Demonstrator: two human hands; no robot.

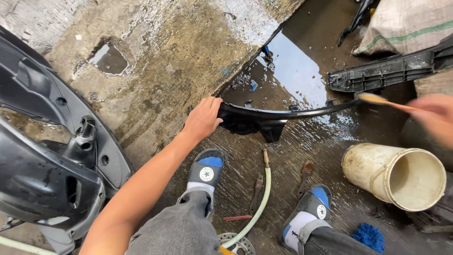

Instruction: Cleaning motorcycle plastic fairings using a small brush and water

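Right hand (436, 115) is blurry and half cut off at the frame edge, so can't tell exactly how the fingers sit, but it's wrapped on a wooden-handled brush (377, 99) whose tip touches the far end of a long glossy black plastic trim panel (278, 115). The panel stands on edge on the wet concrete floor (188, 56). Left hand (203, 118) has its fingers curled over the near end. Cream bucket (394, 174) lies tipped on its side, looks empty inside. Pale hose (259, 200), old brushes (257, 191) and a blue mitt (369, 236) lie around the sandalled feet (205, 172); big black scooter fairing (47, 174) sits at left.
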